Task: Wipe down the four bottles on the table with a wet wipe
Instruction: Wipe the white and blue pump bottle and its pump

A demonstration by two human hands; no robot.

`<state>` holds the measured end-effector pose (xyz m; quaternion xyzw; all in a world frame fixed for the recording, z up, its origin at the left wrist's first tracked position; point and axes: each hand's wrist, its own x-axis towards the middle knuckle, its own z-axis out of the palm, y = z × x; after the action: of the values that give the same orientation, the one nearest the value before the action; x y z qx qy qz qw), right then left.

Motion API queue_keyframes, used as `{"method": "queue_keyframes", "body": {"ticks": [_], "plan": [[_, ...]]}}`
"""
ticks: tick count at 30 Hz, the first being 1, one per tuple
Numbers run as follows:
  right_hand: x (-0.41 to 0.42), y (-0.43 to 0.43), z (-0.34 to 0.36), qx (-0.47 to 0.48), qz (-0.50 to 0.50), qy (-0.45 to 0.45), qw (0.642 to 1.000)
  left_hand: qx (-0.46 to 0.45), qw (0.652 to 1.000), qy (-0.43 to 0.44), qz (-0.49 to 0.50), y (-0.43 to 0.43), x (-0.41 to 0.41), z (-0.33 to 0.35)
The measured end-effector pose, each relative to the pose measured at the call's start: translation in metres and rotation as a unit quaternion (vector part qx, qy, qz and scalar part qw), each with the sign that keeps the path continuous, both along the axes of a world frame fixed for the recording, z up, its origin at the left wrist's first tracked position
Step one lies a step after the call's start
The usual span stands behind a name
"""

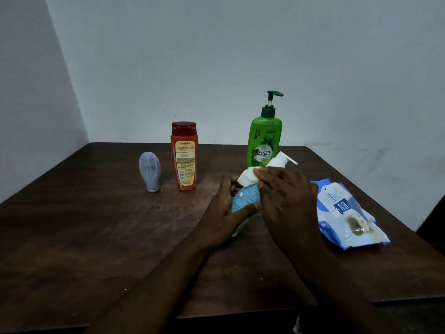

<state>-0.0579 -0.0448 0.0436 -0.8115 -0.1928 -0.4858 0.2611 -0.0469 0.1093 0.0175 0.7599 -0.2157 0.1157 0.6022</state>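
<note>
- A dark wooden desk [96,225] stands against pale walls [240,56] that meet in a corner behind its far left corner
- A blue and white pack of wipes [346,213] lies flat near the right edge of the desk, just beside the right hand [286,196]
- Both forearms reach in over the near edge and hide part of the middle of the desk
- The white pump head of the held bottle stands in front of the lower label of the green pump bottle [264,141]
- Bottles: four in all
- Three stand upright toward the far edge: a grey tube [149,171] on its cap at the left, a red bottle [184,156] just beside it, and the green pump bottle well apart to their right
- The fourth, a light-blue pump bottle [245,196], is held tilted over the middle of the desk, pump toward the far right corner; whether its base touches the desk I cannot tell
- One pack, one loose white wipe [248,175], two hands
- The left hand [224,208] grips the lower body of the light-blue pump bottle, fingers curled round it and thumb across the front
- The right hand pinches the bunched wipe and holds it against the bottle's upper part, just below the pump
</note>
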Motion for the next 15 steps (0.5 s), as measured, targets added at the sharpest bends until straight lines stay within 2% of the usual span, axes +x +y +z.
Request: {"method": "queue_keyframes", "body": {"ticks": [7,13,15], "plan": [[0.004,-0.025,0.009,0.058,0.036,-0.006,0.998,-0.018,1.0,-0.005,0.008,-0.001,0.004,-0.001],[0.005,-0.03,0.022,0.019,-0.019,-0.016,1.0,0.021,1.0,-0.021,0.01,-0.001,0.001,0.001],[0.008,-0.028,0.026,-0.03,-0.066,-0.008,0.997,0.019,1.0,-0.021,0.008,-0.002,0.001,0.0]]}}
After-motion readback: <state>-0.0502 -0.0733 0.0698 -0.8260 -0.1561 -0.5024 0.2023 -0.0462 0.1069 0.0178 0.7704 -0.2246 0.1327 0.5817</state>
